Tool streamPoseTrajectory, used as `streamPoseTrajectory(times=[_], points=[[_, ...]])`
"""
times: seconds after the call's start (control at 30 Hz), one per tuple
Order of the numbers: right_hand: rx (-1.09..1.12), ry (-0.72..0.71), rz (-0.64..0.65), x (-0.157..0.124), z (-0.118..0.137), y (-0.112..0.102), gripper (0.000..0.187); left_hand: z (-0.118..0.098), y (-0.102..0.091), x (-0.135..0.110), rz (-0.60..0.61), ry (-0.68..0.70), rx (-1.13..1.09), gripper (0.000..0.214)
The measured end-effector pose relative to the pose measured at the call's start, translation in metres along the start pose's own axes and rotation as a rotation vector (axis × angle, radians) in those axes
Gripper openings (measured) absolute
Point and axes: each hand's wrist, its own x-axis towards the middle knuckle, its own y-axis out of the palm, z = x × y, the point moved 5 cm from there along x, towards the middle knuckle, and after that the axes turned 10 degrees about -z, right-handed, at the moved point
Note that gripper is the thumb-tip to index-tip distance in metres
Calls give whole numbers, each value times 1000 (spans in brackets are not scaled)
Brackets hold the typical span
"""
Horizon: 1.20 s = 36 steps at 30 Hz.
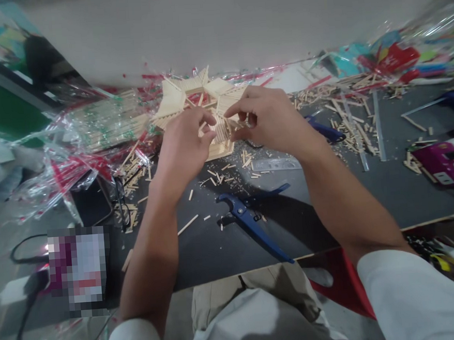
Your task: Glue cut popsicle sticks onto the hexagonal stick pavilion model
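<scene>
Open ground: bare stretch of dark tabletop right of centre, between blue cutter and magenta box; reachable straight from the near edge.

Centre, near: blue cutter lying flat, handles splayed, ringed by loose stick offcuts; clear ruler just beyond.

Centre, far: stick model close to the wall; near side taken up by left hand and right hand, both pinched on it.

Left: heaped cellophane crowding the model's flank; dark slab below it.

Right, far: dense stick litter, long metal strips, second blue tool just behind the right wrist.
</scene>
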Motion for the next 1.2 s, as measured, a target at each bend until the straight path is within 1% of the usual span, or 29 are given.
streamPoseTrajectory(times=[0.17, 0.27, 0.37, 0.43, 0.57, 0.67, 0.8, 0.9, 1.0, 1.1, 1.2], points=[[26, 10, 52, -1, -3, 8, 25, -2, 5, -2, 48, 30, 125, 17], [10, 15, 80, -1, -2, 11, 23, -9, 4, -5, 51, 45, 183, 29], [-25, 8, 93, 0, 3, 7, 25, -16, 5, -7, 64, 61, 245, 39], [-18, 24, 116, 0, 6, 4, 31, -18, 6, -8, 84, 71, 274, 39], [22, 108, 165, 0, 8, -3, 39, -17, 9, -9, 117, 79, 300, 40], [8, 103, 176, 0, 8, -3, 41, -16, 12, -10, 142, 63, 343, 42], [-43, 53, 191, 0, 8, -1, 37, -16, 14, -10, 150, 46, 401, 44], [-65, 48, 217, 1, 8, 0, 36, -16, 15, -10, 161, 21, 414, 45], [-75, 41, 226, 2, 8, 1, 30, -17, 14, -11, 163, 4, 435, 47], [-72, 36, 238, 3, 8, 2, 27, -19, 14, -12, 175, 7, 460, 48], [-70, 33, 239, 3, 9, 2, 29, -21, 14, -11, 186, 20, 485, 46]])
